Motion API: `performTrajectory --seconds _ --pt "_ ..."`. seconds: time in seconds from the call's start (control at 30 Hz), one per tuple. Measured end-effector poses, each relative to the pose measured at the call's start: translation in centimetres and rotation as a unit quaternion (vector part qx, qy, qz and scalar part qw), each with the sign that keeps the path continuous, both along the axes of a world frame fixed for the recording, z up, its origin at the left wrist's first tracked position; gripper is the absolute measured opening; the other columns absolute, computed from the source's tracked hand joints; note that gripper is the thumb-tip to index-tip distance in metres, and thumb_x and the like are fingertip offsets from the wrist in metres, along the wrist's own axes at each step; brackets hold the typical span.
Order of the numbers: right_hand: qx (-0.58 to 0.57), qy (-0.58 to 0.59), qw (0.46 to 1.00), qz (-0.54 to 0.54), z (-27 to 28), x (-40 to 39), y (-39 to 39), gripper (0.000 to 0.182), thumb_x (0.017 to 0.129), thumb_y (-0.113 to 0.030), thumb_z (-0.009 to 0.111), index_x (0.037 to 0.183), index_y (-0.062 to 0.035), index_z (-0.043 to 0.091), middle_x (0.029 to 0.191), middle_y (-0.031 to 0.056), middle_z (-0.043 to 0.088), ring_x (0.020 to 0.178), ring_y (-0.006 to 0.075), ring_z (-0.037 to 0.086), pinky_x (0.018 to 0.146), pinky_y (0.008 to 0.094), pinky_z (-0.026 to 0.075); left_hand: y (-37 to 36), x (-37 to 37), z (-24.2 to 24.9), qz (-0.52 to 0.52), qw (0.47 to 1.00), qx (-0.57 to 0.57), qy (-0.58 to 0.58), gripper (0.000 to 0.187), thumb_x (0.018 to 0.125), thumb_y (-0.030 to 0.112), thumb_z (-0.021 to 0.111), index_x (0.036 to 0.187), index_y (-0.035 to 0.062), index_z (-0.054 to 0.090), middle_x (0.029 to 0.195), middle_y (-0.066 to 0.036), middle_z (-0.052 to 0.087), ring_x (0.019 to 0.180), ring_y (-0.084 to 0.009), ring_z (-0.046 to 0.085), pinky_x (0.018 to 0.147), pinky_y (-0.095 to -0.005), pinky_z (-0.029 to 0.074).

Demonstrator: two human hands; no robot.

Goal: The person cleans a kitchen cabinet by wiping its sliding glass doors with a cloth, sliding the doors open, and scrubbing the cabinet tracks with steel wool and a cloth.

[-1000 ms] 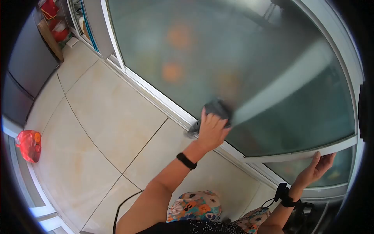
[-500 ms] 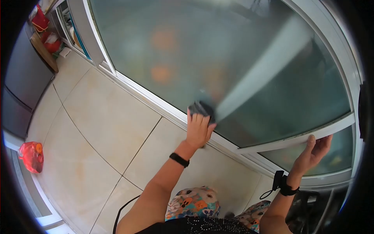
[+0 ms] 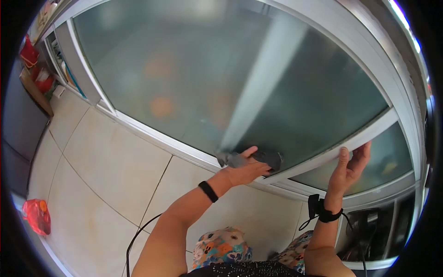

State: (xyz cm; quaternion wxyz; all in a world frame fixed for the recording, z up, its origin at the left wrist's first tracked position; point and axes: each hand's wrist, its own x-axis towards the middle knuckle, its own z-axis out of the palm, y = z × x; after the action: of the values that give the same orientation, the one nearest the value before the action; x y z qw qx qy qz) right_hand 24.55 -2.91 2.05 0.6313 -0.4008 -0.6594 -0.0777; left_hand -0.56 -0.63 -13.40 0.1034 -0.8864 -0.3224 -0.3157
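My left hand (image 3: pixel 245 172) presses a dark grey cloth (image 3: pixel 271 160) against the lower part of a frosted glass panel (image 3: pixel 184 83). Its fingers point right, and the cloth sticks out on both sides of the hand, partly hidden under it. At the right, my right hand (image 3: pixel 347 171) grips the white door frame (image 3: pixel 364 130), thumb on the near side and fingers behind its edge. Black bands circle both wrists, with a dark device and cord at the right one.
A white bottom rail (image 3: pixel 159 137) runs along the tiled floor (image 3: pixel 106 175). A red plastic bag (image 3: pixel 37 216) lies at the far left, below a grey cabinet (image 3: pixel 23 124). Dark glossy panels (image 3: pixel 369 235) stand at lower right. My knees in floral fabric (image 3: pixel 221 247) are below.
My left hand has slid right along the bottom of the glass with the cloth and turned its fingers rightward. My right hand stays on the frame. The camera view has shifted.
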Motion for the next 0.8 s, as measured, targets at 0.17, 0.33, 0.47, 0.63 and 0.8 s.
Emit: performTrajectory --seconds 0.17,0.33,0.47,0.63,0.8 --pt "0.003 -0.008 1.0 -0.003 0.3 -0.1 -0.3 0.063 0.092 -0.014 0.068 0.144 0.0034 0.038 0.134 0.0149 0.049 0.113 0.0216 0.052 0.101 0.0361 0.039 0.4 -4.0 18.1 0.275 0.956 0.091 -0.047 0.023 0.085 0.027 0.06 0.101 0.0117 0.065 0.098 -0.002 0.067 0.099 -0.018 0.059 0.107 -0.0623 0.025" --pt "-0.001 0.017 1.0 -0.011 0.5 -0.4 -0.6 0.063 0.091 -0.014 0.069 0.144 0.0037 0.038 0.133 0.0145 0.05 0.113 0.0219 0.052 0.101 0.0356 0.039 2.4 -3.0 17.9 0.275 0.905 0.252 -0.205 0.019 0.077 0.029 0.068 0.089 0.0133 0.065 0.08 -0.003 0.06 0.083 -0.0216 0.058 0.107 -0.0703 0.02" --pt "-0.015 -0.001 0.999 -0.034 0.1 -0.1 -0.6 0.063 0.09 -0.013 0.069 0.143 0.0023 0.041 0.132 0.0143 0.05 0.115 0.0227 0.051 0.103 0.0365 0.038 -1.2 -1.8 3.3 0.186 0.971 0.09 -0.116 0.018 0.076 0.025 0.072 0.088 0.0136 0.065 0.077 0.0 0.059 0.073 -0.0193 0.057 0.109 -0.0705 0.019" --pt "-0.019 -0.013 0.999 -0.034 0.4 0.1 -0.6 0.061 0.089 -0.012 0.069 0.142 0.0014 0.042 0.131 0.0146 0.051 0.116 0.0233 0.051 0.104 0.0374 0.037 -0.6 -0.3 12.3 0.209 0.94 0.169 -0.211 0.024 0.083 0.02 0.063 0.102 0.0057 0.06 0.094 -0.011 0.055 0.085 -0.0312 0.054 0.109 -0.0708 0.016" --pt "-0.006 -0.05 0.998 -0.048 1.5 -0.6 -1.1 0.06 0.088 -0.011 0.069 0.141 0.0015 0.044 0.127 0.0164 0.053 0.112 0.0253 0.052 0.101 0.0367 0.039 0.2 0.8 17.0 0.223 0.921 0.226 -0.227 0.033 0.08 0.022 0.068 0.11 0.0095 0.062 0.1 -0.003 0.056 0.089 -0.0221 0.055 0.11 -0.0651 0.023"
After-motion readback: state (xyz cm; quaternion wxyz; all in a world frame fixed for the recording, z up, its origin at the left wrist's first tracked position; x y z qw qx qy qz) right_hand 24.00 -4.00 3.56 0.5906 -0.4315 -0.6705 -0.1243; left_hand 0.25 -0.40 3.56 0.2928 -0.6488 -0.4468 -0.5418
